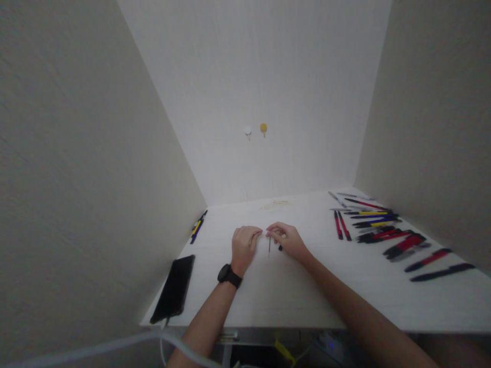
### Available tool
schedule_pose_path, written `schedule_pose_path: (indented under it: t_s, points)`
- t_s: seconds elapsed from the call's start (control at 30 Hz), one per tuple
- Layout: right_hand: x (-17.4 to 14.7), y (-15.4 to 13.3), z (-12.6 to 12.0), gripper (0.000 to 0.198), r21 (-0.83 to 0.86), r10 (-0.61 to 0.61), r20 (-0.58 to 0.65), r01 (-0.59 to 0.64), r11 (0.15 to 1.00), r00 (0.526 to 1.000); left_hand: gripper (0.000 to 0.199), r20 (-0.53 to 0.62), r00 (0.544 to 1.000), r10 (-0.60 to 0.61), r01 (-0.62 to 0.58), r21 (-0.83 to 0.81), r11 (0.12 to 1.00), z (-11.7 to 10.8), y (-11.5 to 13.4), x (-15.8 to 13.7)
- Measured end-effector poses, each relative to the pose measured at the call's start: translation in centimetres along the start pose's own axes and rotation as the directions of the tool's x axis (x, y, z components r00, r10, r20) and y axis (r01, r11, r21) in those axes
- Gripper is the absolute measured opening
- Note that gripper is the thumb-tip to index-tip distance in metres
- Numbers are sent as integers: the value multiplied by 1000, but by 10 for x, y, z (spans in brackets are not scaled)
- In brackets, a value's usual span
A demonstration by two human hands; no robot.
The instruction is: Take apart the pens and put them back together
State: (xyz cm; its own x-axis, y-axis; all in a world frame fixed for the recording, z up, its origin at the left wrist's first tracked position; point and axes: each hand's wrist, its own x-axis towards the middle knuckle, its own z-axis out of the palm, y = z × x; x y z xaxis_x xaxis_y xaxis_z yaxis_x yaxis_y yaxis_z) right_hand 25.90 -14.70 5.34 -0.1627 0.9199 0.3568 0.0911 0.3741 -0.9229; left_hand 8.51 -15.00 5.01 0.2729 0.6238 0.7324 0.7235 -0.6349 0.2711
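Note:
Over the middle of the white desk my two hands meet almost fingertip to fingertip. My right hand (288, 242) is closed in a pinch, and a thin dark pen refill (269, 245) hangs down from its fingers. Below that palm a small black piece (280, 248) shows; whether it is held or lies on the desk I cannot tell. My left hand (243, 247), with a black watch on its wrist, is also closed, thumb and forefinger together. Anything between those fingertips is too small to make out.
Many pens, among them red-and-black pens (404, 245), spread along the desk's right side. At the left wall lie several yellow, blue and black pens (198, 227). A black tablet (174, 288) with a white cable (164, 335) sits front left. Two hooks (263, 127) are on the back wall.

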Motion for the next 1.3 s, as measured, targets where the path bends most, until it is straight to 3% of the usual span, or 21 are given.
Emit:
schedule_pose_path:
  t_s: [0.23, 0.47, 0.6, 0.7, 0.77, 0.83, 0.93, 1.03, 1.13, 1.3]
  points:
    - [-1, 3, 2, 15, -11, -10, 13, 10, 1000, 1000, 16, 12, 998, 60, -60, 25, 998, -1, 2, 0]
    - [-2, 6, 0, 18, -79, -11, -9, 10, 997, 1000, 10, 27, 1000, 7, -6, -32, 999, 3, 3, -2]
    - [-2, 4, -1, 23, -173, -48, -22, 43, 984, 999, 12, -19, 996, -82, 79, -106, 991, 7, 0, -4]
    - [0, 1, -9, 35, -306, -105, -123, 63, 950, 987, 21, -84, 972, -218, 192, -241, 951, 9, -3, -3]
    - [2, -1, -18, 46, -470, -108, -235, -16, 882, 966, 30, -114, 948, -298, 250, -315, 915, 10, -4, -2]
    - [4, -2, -29, 53, -650, -70, -325, -169, 741, 943, 32, -131, 933, -335, 274, -344, 898, 9, -4, 0]
    - [4, -2, -41, 60, -817, 52, -328, -311, 485, 943, 26, -147, 925, -351, 284, -349, 893, 6, -4, 2]
    - [2, 1, -47, 62, -895, 167, -279, -319, 312, 946, 27, -181, 900, -396, 319, -346, 883, 5, -6, 1]
    - [-1, 3, -46, 56, -933, 202, -222, -268, 241, 954, 28, -209, 876, -436, 350, -347, 870, 5, -8, 1]
    - [-4, 2, -41, 50, -954, 259, -137, -198, 224, 956, 34, -200, 863, -464, 371, -375, 850, 5, -8, 2]
